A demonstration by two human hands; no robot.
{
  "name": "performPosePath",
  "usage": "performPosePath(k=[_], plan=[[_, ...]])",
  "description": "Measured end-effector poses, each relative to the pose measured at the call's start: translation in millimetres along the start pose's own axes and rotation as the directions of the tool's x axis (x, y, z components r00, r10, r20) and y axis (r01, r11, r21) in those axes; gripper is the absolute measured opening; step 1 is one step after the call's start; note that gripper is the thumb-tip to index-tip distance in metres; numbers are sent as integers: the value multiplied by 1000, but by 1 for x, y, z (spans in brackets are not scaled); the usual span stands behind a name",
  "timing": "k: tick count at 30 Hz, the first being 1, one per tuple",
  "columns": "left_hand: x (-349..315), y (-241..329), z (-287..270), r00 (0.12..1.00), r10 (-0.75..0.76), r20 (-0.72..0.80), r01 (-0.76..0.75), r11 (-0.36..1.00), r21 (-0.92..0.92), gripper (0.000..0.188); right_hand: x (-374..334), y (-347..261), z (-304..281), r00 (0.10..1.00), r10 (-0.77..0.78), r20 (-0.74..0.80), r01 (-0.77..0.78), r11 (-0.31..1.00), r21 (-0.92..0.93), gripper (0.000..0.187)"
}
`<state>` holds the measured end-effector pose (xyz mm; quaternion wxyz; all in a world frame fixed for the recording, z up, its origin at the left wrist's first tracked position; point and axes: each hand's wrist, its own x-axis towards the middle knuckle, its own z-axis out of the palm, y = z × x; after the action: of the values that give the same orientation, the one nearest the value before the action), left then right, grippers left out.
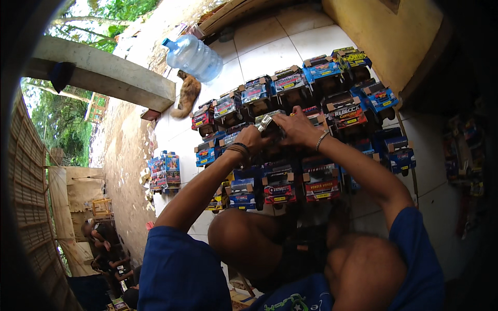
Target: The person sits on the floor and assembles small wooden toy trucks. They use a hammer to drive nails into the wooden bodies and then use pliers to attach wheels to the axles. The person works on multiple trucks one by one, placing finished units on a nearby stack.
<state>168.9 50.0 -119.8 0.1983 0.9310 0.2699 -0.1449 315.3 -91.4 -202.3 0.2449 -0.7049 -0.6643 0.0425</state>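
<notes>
Both my arms reach forward over rows of small printed toy trucks. My left hand, with dark bands at its wrist, is closed on the near left side of a toy truck with a pale, shiny top. On that truck's right side, my right hand, wearing a light bracelet, has its fingers curled round it. My hands hide most of its body. A red and black toy truck stands just right of my right hand, and a blue one lies left of my left wrist.
A cat sits by a large clear blue water jug on the white tiles. More toy trucks stand stacked at the left, by the dirt ground. A concrete post is at upper left, a yellow wall at upper right. People sit at lower left.
</notes>
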Motion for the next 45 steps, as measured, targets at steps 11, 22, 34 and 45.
performPosePath(k=[11,22,34,45], plan=[[3,-4,-16,996,31,89,-40,993,107,57,4,-2,-30,988,13,153,5,993,-116,113],[-24,30,-49,968,231,94,-250,889,383,49,-27,24,-75,906,33,422,-42,999,11,122],[-12,67,-19,947,292,133,-319,810,492,32,-34,33,-55,959,-14,282,-8,997,78,85],[-4,65,-18,938,309,158,-346,801,489,36,-32,28,-65,915,21,404,-30,999,15,99]])
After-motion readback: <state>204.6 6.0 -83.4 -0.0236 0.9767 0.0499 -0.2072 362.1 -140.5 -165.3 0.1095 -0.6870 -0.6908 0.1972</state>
